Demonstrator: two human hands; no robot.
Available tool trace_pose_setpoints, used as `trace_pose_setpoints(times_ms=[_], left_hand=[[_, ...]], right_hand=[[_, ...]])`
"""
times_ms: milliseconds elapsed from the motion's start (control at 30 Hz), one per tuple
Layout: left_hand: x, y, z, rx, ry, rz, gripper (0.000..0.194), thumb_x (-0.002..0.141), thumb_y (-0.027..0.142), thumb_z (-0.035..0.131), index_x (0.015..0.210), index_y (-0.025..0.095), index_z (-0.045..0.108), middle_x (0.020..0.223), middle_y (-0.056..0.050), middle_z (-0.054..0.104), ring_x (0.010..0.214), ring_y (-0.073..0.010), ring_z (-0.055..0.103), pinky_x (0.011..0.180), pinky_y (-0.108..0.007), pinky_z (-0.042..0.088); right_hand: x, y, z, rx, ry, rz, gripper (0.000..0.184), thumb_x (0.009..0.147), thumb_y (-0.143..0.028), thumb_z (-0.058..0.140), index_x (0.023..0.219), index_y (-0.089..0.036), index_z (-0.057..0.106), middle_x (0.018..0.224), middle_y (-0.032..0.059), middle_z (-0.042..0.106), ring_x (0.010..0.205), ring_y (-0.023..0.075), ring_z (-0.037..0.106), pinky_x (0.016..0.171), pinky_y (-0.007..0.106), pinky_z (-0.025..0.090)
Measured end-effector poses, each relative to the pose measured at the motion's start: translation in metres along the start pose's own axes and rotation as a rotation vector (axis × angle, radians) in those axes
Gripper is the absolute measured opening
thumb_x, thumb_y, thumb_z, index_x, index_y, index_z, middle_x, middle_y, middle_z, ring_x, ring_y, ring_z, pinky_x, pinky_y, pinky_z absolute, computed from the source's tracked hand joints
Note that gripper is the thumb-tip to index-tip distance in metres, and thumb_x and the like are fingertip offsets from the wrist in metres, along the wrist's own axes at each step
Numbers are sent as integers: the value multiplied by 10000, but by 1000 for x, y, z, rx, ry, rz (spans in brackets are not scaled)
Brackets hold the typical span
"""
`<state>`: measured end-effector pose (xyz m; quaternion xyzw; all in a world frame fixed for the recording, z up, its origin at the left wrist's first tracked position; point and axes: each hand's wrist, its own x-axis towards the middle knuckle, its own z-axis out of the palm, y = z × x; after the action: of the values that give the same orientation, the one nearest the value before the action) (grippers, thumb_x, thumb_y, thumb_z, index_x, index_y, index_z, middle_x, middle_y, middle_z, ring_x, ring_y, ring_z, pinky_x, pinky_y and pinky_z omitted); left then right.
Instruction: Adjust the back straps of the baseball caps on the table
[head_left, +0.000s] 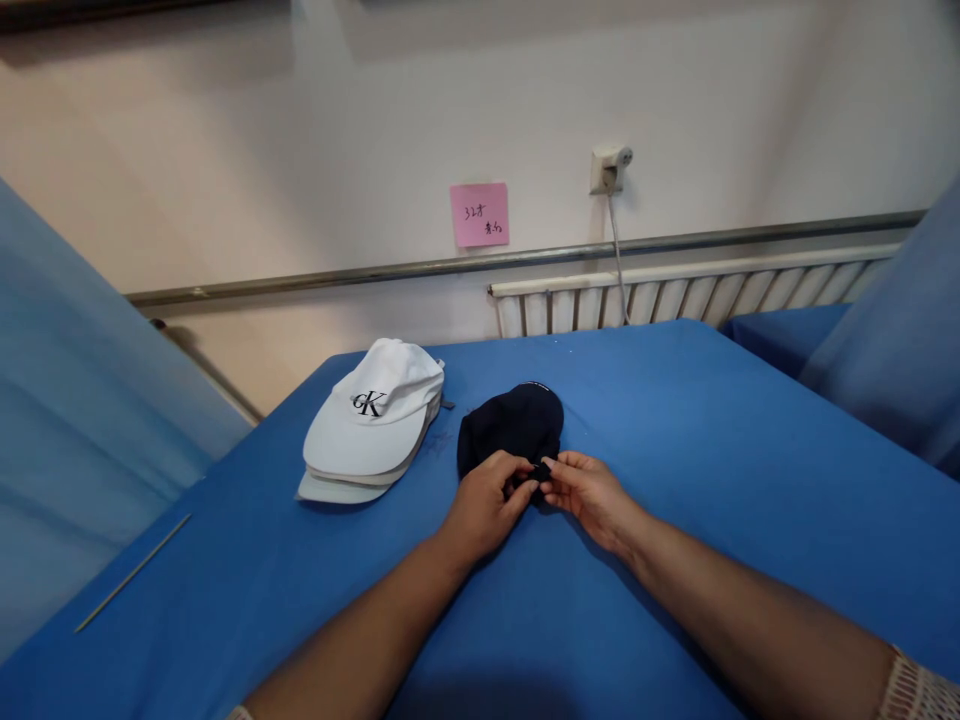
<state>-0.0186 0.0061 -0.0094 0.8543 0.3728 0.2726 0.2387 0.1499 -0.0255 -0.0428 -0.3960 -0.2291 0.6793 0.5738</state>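
blue tabletop (675, 420): left hand (487, 502), right hand (591, 497) pinching dark cap (504, 428)

There on the table (712, 450) I see the lone cap (506, 425) lying near the middle, the left hand (484, 508) at its near edge and the right hand (596, 497) just beside, to the right. Left of it sits the cap stack (375, 415); farther left and nearer, a stick (133, 572) lies by the edge. On the wall (337, 210) behind, a note (480, 228) and, right of it, a socket (602, 175) are above a rail (390, 270), a radiator (690, 292) below. Curtains hang at 2 sides, 1 left (60, 400), 1 right (900, 350).
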Motion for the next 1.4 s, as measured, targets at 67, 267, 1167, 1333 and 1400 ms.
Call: trace_pose_setpoints(times_ms=[67, 267, 1167, 1333, 1400], left_hand=[[0, 0, 1, -31, -6, -16, 171, 860, 273, 583, 994, 192, 653, 869, -24, 597, 704, -125, 554, 651, -253, 447], [3, 0, 7, -182, 6, -76, 160, 792, 256, 649, 935, 191, 680, 865, -19, 593, 698, -118, 543, 640, -242, 452], [8, -14, 16, -745, 3, -374, 300, 760, 417, 694, 773, 145, 568, 669, 0, 589, 599, -109, 551, 559, -237, 445], [7, -13, 16, -684, 28, -358, 270, 763, 405, 681, 745, 151, 592, 701, -6, 590, 627, -122, 558, 606, -264, 465], [7, -12, 15, -626, 65, -329, 241, 757, 376, 680, 699, 150, 617, 829, -43, 618, 735, -150, 592, 694, -298, 489]], right_hand=[[0, 0, 0, 0, 0, -7, 353, 613, -351, 850, 716, -176, 562, 649, -22, 616, 590, 103, 607, 599, 235, 499], [-1, 3, 3, -28, 5, -61, 386, 602, -407, 841, 744, -188, 557, 670, -32, 596, 530, 74, 521, 546, 223, 445], [5, 15, 2, -323, 200, -300, 256, 702, -388, 720, 703, -200, 547, 633, -17, 556, 574, 118, 527, 497, 232, 362], [8, 16, 1, -301, 176, -314, 271, 673, -401, 728, 714, -204, 546, 589, -32, 540, 518, 103, 469, 493, 236, 351], [9, 17, 2, -286, 180, -333, 275, 656, -400, 738, 720, -204, 555, 577, -42, 528, 510, 100, 460, 500, 238, 365]])
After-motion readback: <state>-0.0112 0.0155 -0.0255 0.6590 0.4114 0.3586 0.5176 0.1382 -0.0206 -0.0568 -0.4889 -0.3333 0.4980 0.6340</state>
